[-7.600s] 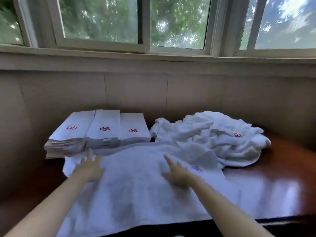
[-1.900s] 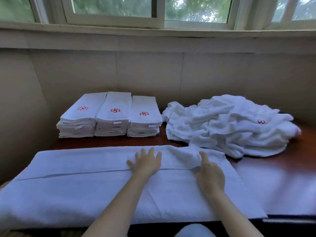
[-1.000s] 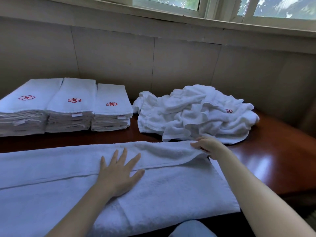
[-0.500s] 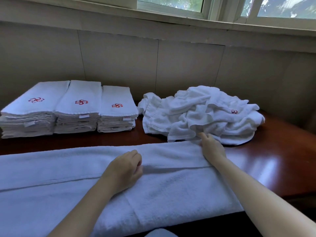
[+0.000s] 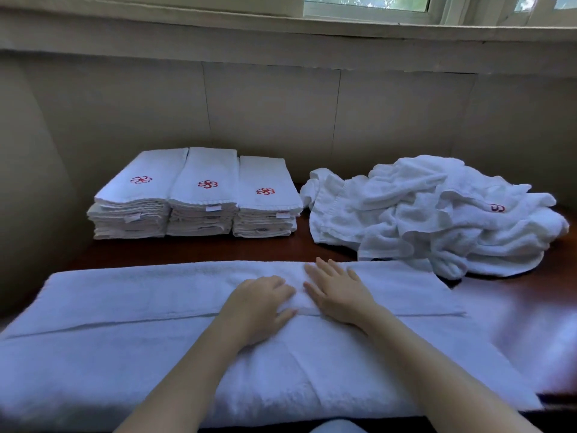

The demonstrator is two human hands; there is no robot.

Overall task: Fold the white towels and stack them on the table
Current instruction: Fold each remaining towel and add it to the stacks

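Note:
A long white towel [image 5: 125,307] lies across the near edge of the table, its far long side folded over toward me. Both my hands sit close together on that folded flap near its middle. My left hand [image 5: 259,303] has its fingers curled, knuckles up, resting on the cloth with the thumb at the flap's edge. My right hand [image 5: 338,293] lies flat with fingers straight and spread, pressing the flap. Three stacks of folded white towels [image 5: 199,195] with red logos stand at the back left. A heap of unfolded white towels [image 5: 437,214] lies at the back right.
The dark red-brown table [image 5: 530,295] shows bare, glossy wood at the right, beside the long towel and in front of the heap. A beige panelled wall [image 5: 281,114] and a window sill close off the back and left.
The far edge of the towel was folded over toward me. My right hand has slid left from the flap's right end to the middle, beside my left hand, whose fingers curled.

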